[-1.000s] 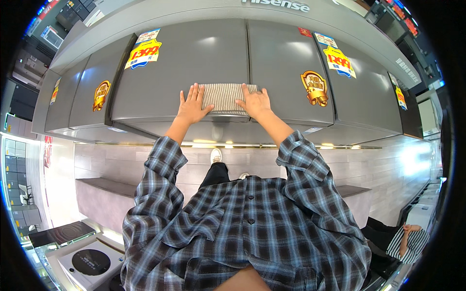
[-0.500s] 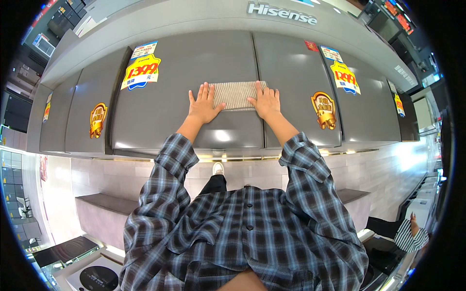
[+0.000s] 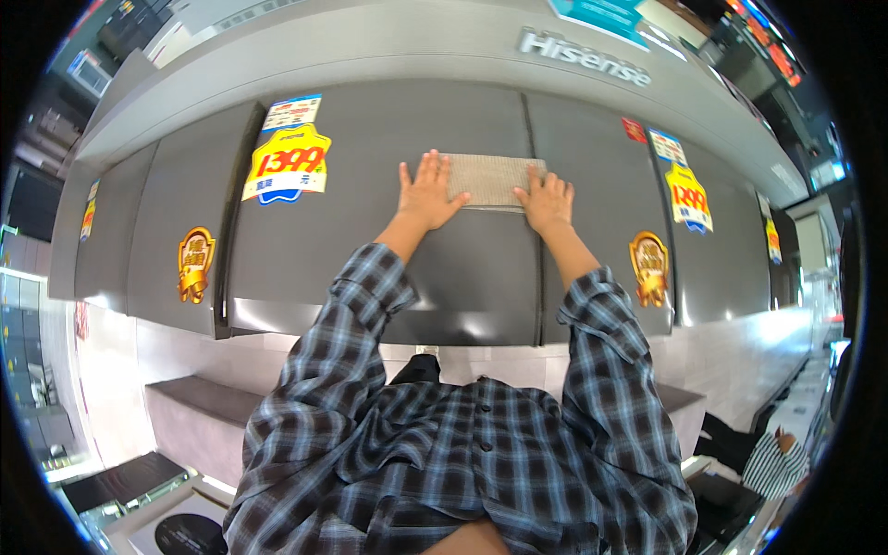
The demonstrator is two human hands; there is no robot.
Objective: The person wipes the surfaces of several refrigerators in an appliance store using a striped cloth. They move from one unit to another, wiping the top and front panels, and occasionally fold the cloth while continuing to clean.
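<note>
A: Start from the wide grey door (image 3: 342,250). What to see against it?

B: Find a beige, finely lined cloth (image 3: 490,180) there, lying flat by the right edge of the wide grey door, with its right end lapping across onto the narrower grey door (image 3: 597,250).

A: And about the left hand (image 3: 429,194)?

B: Laid flat on the wide grey door, fingers fanned, at the cloth's left end, with the thumb over the lower corner.

A: Then the right hand (image 3: 551,205)?

B: Spread likewise at the cloth's right end, straddling the right edge of the wide grey door, thumb on the cloth.

A: Together or apart?

B: Apart, with most of the cloth between. Resting palm-down rather than clamped; cannot tell how firmly pressed.

A: Anything around?

B: Note a yellow-and-blue price tag (image 3: 289,165) at the upper left of the wide grey door, a gold ribbon-shaped sticker (image 3: 196,265) to its left, and another gold sticker (image 3: 650,268) to its right. See also plaid sleeves (image 3: 319,342) reaching up over its lower edge, and, far off beyond its lower right, a person in a striped top (image 3: 775,465).
</note>
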